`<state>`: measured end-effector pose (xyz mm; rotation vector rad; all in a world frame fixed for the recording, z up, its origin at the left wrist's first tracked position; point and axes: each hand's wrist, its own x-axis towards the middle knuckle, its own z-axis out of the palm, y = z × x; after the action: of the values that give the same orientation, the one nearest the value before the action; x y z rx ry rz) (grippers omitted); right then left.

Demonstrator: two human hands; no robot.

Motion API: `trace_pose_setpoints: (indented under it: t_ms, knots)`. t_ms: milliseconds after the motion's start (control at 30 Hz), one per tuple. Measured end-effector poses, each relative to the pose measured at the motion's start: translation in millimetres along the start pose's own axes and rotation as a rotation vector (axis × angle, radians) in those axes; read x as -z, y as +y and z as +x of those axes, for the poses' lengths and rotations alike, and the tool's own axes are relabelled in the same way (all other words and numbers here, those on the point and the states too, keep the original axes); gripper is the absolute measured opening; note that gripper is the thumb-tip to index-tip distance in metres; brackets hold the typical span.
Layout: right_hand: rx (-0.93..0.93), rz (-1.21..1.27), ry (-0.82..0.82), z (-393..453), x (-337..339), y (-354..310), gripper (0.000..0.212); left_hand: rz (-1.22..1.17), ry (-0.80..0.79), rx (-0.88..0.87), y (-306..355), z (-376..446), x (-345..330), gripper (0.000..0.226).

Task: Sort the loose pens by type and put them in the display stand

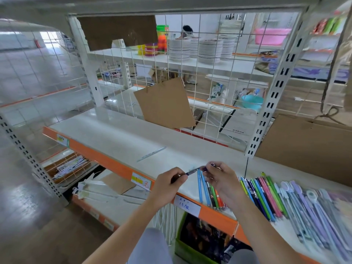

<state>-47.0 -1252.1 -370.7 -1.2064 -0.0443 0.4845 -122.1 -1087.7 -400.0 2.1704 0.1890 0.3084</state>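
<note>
**Sorting well under way, one pen in hand**

Far left on the shelf [114,134], well apart from everything else, a single clear pen [151,154] lay alone near the middle of the board, not yet joined to any group. Judged from that, it was either a type of its own or still waiting to be placed.

Over the front edge, the left hand [169,184] pinched a dark purple pen [192,171] by its lower end, fingers curled round the barrel. The right hand [222,180] gripped the pen's other end, fingers curled on what looked like its cap or clip; whether it was pulling, closing or only checking it could not be told. The pen hung just above the shelf, between the two hands.

Under and right of the right hand, groups lay side by side along the front edge: blue pens [202,187] with a few dark, green and orange ones, then a mixed coloured row [264,195], then pale lilac and grey pens [308,204] running blurred towards the right edge. These rows looked sorted by type already.

No display stand could be made out for certain, so the sorting seemed mostly done, while loading the stand appeared still to be ahead.
</note>
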Motion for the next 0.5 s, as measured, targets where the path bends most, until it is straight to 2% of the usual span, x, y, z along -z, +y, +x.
trace_pose_setpoints:
  t_ms: [167,367,500]
  knots:
    - [0.073,0.032,-0.006,-4.4,-0.4,-2.0,0.004,-0.028,0.018,-0.001,6.2,-2.8,2.1,0.013]
    - [0.073,-0.147,-0.070,-9.0,-5.7,0.4,0.004,-0.027,-0.021,-0.012,12.9,-5.7,2.2,0.013]
    - [0.041,-0.143,-0.093,-8.1,-10.1,1.0,0.005,-0.071,-0.039,0.018,15.9,-8.1,5.2,0.023]
